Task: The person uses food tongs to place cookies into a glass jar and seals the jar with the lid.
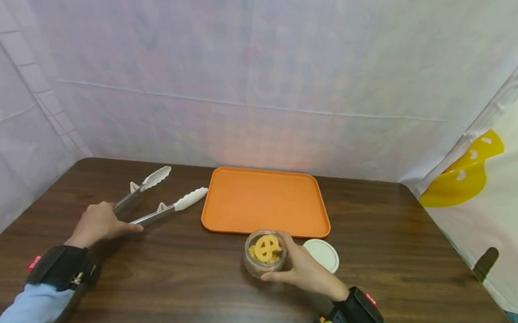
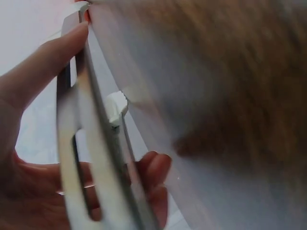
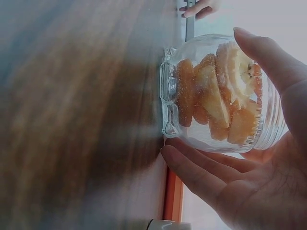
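My left hand (image 1: 98, 225) grips a pair of metal tongs (image 1: 154, 216) with white scalloped tips, its two arms spread apart. The left wrist view shows the thumb on one arm and fingers around the other (image 2: 88, 143). In my right hand (image 1: 302, 271) is a small clear glass jar (image 1: 250, 266), held upright and uncovered between thumb and fingers. Yellow-orange biscuits (image 1: 266, 248) fill it, the top one ring-like with a cut-out pattern. From the right wrist side, the jar's base (image 3: 168, 96) sits at or just over the tabletop; contact is hard to tell.
An orange tray (image 1: 267, 202) lies at the back middle of the brown wooden table (image 1: 176, 287). Right of the jar, partly behind my right hand, is a round white lid (image 1: 322, 255). White cloth (image 1: 248, 69) hangs behind the table.
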Motion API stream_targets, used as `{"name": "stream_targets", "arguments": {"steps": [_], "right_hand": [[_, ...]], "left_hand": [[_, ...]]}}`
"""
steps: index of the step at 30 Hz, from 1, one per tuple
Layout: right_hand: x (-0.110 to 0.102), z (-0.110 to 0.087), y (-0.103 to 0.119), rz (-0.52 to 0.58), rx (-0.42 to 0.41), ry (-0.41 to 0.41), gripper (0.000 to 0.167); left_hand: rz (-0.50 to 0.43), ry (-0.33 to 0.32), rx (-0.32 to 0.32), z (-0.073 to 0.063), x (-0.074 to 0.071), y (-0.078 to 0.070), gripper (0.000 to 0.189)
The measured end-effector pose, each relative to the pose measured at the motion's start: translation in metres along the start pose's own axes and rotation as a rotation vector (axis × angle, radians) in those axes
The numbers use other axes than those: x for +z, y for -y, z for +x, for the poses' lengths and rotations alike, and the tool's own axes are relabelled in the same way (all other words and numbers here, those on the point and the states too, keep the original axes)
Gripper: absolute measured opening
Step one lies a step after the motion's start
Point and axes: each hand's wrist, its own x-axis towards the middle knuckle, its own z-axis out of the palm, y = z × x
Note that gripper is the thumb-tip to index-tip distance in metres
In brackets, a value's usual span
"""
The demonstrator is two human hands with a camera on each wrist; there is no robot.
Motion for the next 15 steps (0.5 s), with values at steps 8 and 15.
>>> {"name": "stream_targets", "arguments": {"steps": [8,15], "right_hand": [[0.0007,-0.0013,0.0012,-0.005,-0.007,0.0,0.086],[-0.0004,-0.0015,0.0026,-0.014,-0.008,-0.007,0.087]], "left_hand": [[0.028,0.125,-0.044,-0.0018,-0.0026,-0.0008,0.073],[0.109,0.12,0.015,-0.0008,-0.0024,-0.0013,0.083]]}}
